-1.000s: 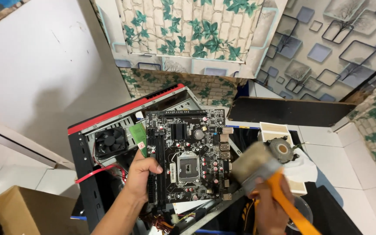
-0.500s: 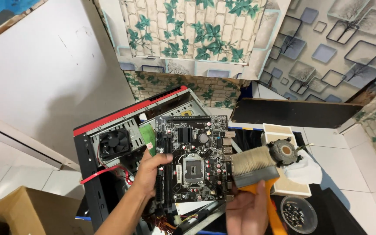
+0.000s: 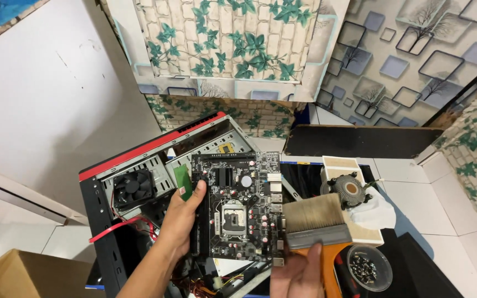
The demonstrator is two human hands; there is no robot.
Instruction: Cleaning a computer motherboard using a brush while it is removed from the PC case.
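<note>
Two hands: both gripping, one thing each.
Left hand (image 3: 180, 221): clamping the motherboard's left edge, thumb lying up along the board's face, fingers curled behind and out of sight.
Computer case (image 3: 139, 182): lying open just left of and behind the left fingers, red trim along its top edge, black fan (image 3: 132, 186) sitting inside.
Red cable (image 3: 118, 230): trailing out of the case, just left of the left wrist.
Motherboard (image 3: 238, 207): being held upright and facing the camera, between the two sets of fingers, socket near the middle.
Right hand (image 3: 296, 273): closing around the orange handle of the brush, thumb pressing on the ferrule.
Brush (image 3: 313, 221): wide, flat, bristles standing upward, touching or just beside the board's right edge; contact hard to tell.
Cooler fan (image 3: 351, 190): resting on a white block, just above and right of the right fingers.
Bowl of screws (image 3: 368, 267): sitting right of the right fingers, near the handle.
Doing it well: probably keeping the left grip on bare board edge, sweeping bristle tips lightly across, staying gentle over the socket.
Edges: port block on the board's right side likely catching bristles.
Open room: mostly above both sets of fingers; tight rightward beside the bowl and cooler fan, tight leftward against the case.
</note>
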